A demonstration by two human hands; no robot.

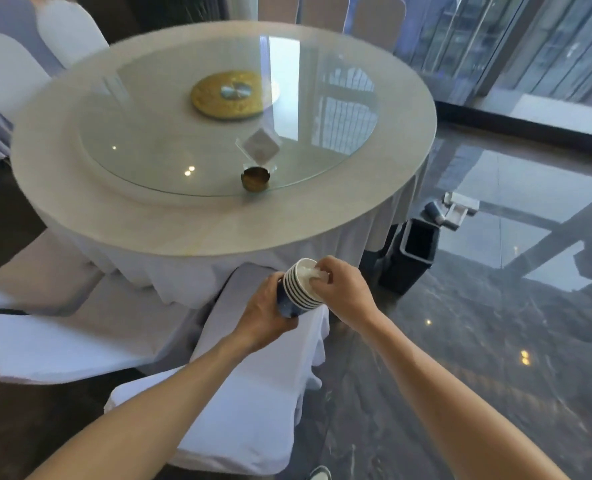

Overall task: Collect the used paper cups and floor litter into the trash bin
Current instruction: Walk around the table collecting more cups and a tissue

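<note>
A stack of several nested blue paper cups with white rims lies tilted in my left hand, which grips its base from the left. My right hand is at the mouth of the top cup, its fingers pinched on a crumpled white scrap inside the opening. The dark trash bin stands on the floor to the right of the round table, past my hands, with its open top facing me.
The round table carries a glass turntable, a gold centre disc, a small gold holder and a clear card stand. White-covered chairs stand below my hands and at left. A grey-white object lies behind the bin on the glossy dark floor.
</note>
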